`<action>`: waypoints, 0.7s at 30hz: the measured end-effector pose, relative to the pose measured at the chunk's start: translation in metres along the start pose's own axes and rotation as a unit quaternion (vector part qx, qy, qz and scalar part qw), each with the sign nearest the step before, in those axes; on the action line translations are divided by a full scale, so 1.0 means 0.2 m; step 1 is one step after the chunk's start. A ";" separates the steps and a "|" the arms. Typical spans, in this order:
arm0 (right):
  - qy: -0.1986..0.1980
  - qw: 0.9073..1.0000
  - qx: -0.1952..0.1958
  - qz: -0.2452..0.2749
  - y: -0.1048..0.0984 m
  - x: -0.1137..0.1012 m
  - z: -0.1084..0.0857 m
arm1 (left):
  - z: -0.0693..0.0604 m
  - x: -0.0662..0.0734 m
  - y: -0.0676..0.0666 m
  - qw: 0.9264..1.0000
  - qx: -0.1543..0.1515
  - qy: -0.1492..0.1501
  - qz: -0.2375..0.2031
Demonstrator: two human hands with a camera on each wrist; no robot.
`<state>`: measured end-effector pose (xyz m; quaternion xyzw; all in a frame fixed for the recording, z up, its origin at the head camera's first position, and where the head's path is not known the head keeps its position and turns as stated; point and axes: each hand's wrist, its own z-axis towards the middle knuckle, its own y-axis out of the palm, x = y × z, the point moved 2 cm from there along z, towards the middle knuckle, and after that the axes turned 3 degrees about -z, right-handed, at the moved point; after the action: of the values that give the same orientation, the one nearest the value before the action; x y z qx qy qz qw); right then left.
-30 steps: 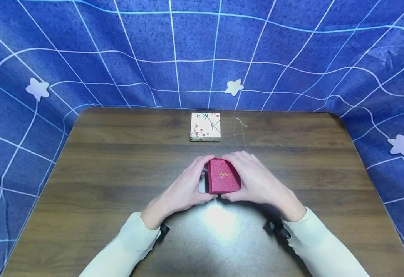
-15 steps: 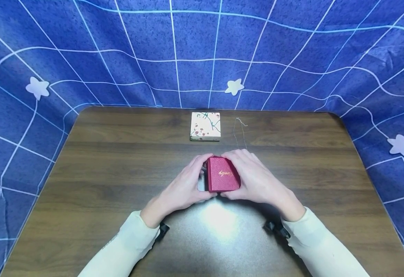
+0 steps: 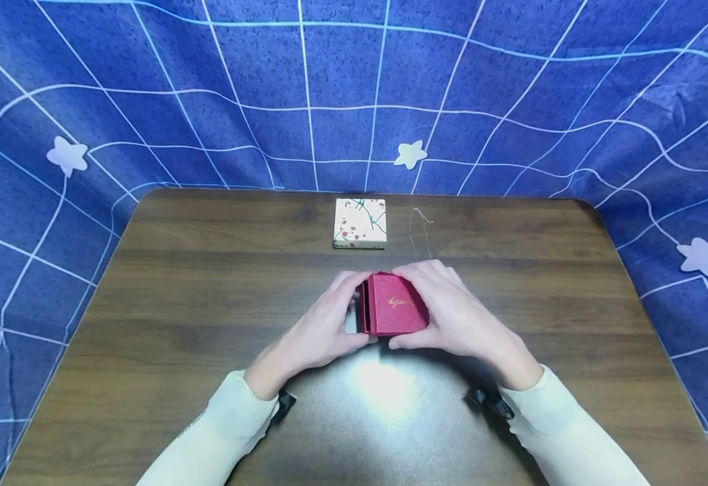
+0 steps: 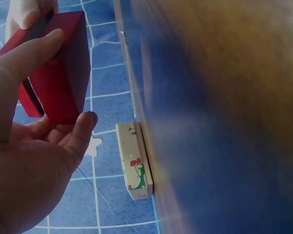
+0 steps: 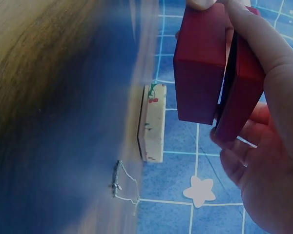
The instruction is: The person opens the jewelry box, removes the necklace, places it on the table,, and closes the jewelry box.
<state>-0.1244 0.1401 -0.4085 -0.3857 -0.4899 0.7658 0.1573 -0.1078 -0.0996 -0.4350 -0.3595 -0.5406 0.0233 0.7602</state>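
Note:
A small red jewelry box, gold lettering on its lid (image 3: 395, 305), is held above the table between both hands. My left hand (image 3: 323, 320) grips the deeper base (image 4: 63, 85), thumb on one side and fingers on the other. On the lid (image 5: 244, 92), my right hand (image 3: 459, 314) has its thumb and fingers across opposite edges. A narrow dark gap runs between lid and base in all the views. What lies inside the box is hidden.
Near the table's (image 3: 208, 270) back edge lies a cream box (image 3: 360, 223) with a floral print. To its right is a thin silver chain (image 3: 424, 219), partly hidden by my right hand. A blue curtain (image 3: 268, 101) with stars hangs behind the table.
My right hand has shifted slightly to the right with the lid. The gap between lid and base has widened. My left hand stays nearly in place.

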 end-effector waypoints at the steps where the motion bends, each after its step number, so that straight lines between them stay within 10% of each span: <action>1: -0.001 1.000 0.002 -0.001 0.00 0.00 0.00 | 0.00 0.00 0.00 1.000 0.001 0.000 -0.002; 21: 0.019 1.000 -0.001 -0.011 -0.17 0.09 -0.11 | 0.00 -0.01 -0.02 1.000 0.008 -0.025 0.007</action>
<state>-0.1246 0.1812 -0.3921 -0.3947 -0.4916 0.7564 0.1745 -0.1093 -0.1038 -0.4343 -0.3564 -0.5567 0.0414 0.7493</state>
